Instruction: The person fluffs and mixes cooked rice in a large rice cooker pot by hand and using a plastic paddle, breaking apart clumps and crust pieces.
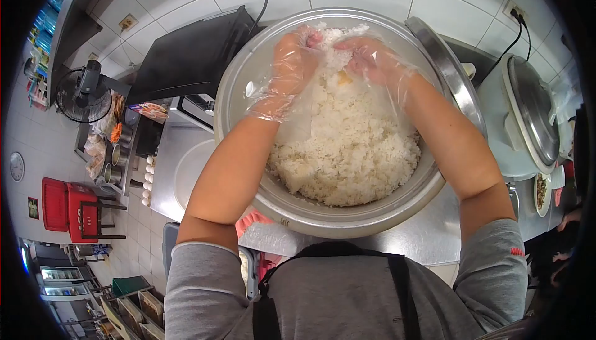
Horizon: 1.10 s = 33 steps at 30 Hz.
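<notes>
A large round metal pot (273, 213) holds a big mound of cooked white rice (347, 147), with a small yellowish patch near its upper part. Thin clear plastic gloves cover both hands, which are inside the pot at its far side. My left hand (294, 61) has its fingers curled at the left edge of a rice clump (335, 51). Opposite it, my right hand (369, 58) curls its fingers against the clump from the right. The clear plastic and the rice partly hide the fingertips.
A metal lid (450, 70) leans at the pot's right rim. Farther right stands a rice cooker (521, 116) with a lid, near a dish of food (542, 194). Eggs (148, 182) sit at left, below a black appliance (183, 61). Another person's hand (568, 219) shows at far right.
</notes>
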{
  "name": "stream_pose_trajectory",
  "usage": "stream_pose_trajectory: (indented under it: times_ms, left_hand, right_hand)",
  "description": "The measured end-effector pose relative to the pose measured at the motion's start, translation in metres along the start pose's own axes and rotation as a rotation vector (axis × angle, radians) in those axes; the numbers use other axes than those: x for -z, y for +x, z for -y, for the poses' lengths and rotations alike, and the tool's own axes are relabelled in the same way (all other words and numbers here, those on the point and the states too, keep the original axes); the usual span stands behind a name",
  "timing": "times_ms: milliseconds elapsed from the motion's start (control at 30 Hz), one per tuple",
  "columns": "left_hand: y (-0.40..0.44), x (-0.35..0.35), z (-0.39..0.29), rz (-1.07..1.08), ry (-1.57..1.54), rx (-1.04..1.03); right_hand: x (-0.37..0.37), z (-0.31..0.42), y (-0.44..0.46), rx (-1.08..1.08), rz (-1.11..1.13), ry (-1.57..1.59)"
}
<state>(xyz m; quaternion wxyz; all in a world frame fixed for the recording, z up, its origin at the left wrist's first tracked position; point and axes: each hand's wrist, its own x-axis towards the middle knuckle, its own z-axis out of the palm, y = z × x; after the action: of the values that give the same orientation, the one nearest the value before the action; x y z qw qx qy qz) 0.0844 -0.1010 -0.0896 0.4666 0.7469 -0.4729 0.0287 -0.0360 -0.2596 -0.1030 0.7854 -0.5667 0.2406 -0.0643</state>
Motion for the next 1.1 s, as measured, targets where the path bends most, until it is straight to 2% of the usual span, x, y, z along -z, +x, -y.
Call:
stream_pose_trajectory:
  times_ms: [67, 167, 267, 367, 467, 567, 633, 700, 800, 867, 967, 1067, 1100]
  left_hand:
    - [0.002, 0.007, 0.012, -0.027, 0.262, -0.135]
    - [-0.007, 0.037, -0.022, 0.472, 0.768, 0.199]
    - [-0.025, 0.036, -0.016, 0.792, 0.945, 0.143]
    - [-0.045, 0.059, -0.029, 0.717, 0.906, -0.037]
    - [-0.026, 0.101, -0.04, 0.866, 0.985, -0.036]
    - [-0.019, 0.126, -0.059, 0.635, 0.703, 0.13]
    - [-0.01, 0.111, -0.047, 0.474, 0.64, 0.018]
    - [-0.007, 0.09, -0.033, 0.365, 0.582, -0.028]
    - [-0.01, 0.051, -0.009, 0.232, 0.48, 0.0]
    - [-0.02, 0.026, 0.006, 0.083, 0.395, 0.032]
    - [-0.026, 0.012, 0.003, 0.094, 0.223, 0.09]
    - [-0.025, 0.007, 0.005, 0.093, 0.218, -0.007]
    - [-0.023, 0.005, 0.001, 0.139, 0.106, 0.121]
  right_hand:
    - [-0.021, 0.011, -0.041, 0.142, -0.138, -0.026]
    - [-0.014, 0.004, -0.041, 0.272, -0.24, -0.016]
    - [0.002, 0.003, -0.018, 0.205, -0.192, 0.05]
    - [0.006, 0.007, -0.019, 0.164, -0.124, 0.066]
    - [-0.02, 0.021, -0.048, 0.159, -0.145, 0.128]
    - [-0.044, 0.033, -0.084, 0.224, -0.126, 0.184]
    - [-0.033, 0.023, -0.062, 0.239, 0.01, 0.23]
    - [0.012, -0.002, 0.007, 0.199, 0.23, 0.303]
    - [-0.035, 0.024, -0.034, -0.007, -0.39, 0.228]
    - [-0.015, 0.007, -0.008, 0.049, -0.276, 0.308]
    - [-0.01, 0.0, -0.002, 0.128, -0.228, 0.39]
    - [-0.002, -0.003, 0.001, 0.132, -0.202, 0.295]
    - [-0.003, -0.002, 0.0, 0.163, -0.171, 0.296]
